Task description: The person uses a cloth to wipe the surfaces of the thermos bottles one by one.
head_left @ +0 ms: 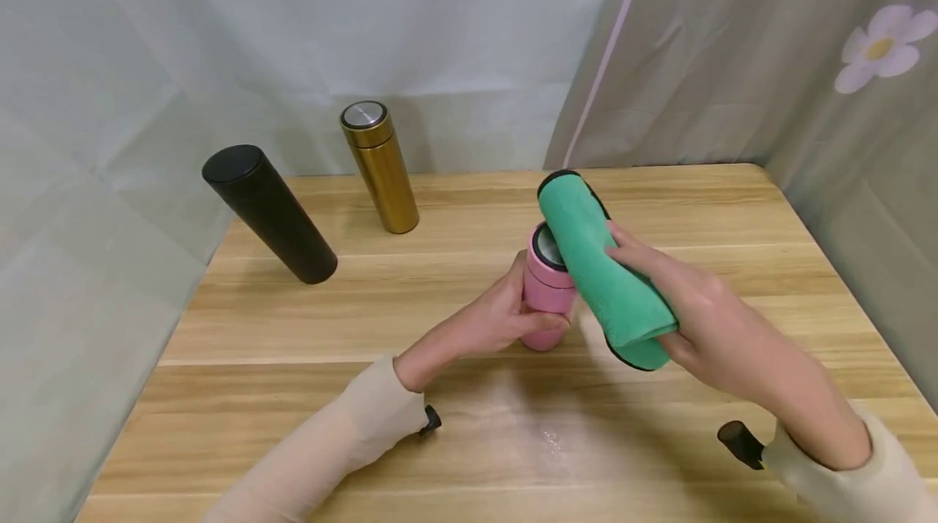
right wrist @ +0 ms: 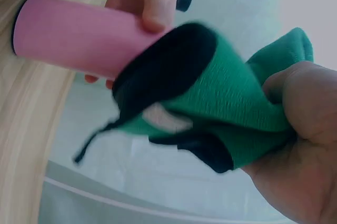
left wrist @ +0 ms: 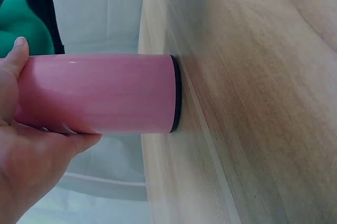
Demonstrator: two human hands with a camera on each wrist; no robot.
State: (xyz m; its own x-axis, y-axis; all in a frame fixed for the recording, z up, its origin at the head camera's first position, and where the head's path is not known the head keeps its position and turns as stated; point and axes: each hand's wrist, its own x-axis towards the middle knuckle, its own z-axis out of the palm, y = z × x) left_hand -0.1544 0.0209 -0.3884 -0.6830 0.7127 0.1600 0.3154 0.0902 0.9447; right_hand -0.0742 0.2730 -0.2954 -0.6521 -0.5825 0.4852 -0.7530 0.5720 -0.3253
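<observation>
A pink flask [head_left: 548,295] with a silver-topped lid ringed in black stands at the middle of the table. My left hand [head_left: 506,313] grips it round the body, thumb on the near side. In the left wrist view its black-rimmed base [left wrist: 177,93] is at the wood. My right hand [head_left: 707,315] holds a folded green cloth [head_left: 604,266] with dark edging, thumb on top. The cloth slants beside the flask and covers the right part of its lid. In the right wrist view, the cloth's loose end [right wrist: 226,84] hangs in front of the flask's upper part.
On the left of the table [head_left: 293,393] stands a black flask [head_left: 271,213]. Behind it, to the right, is a gold flask [head_left: 381,169] with a silver top. Pale curtains [head_left: 440,34] hang along the back and sides.
</observation>
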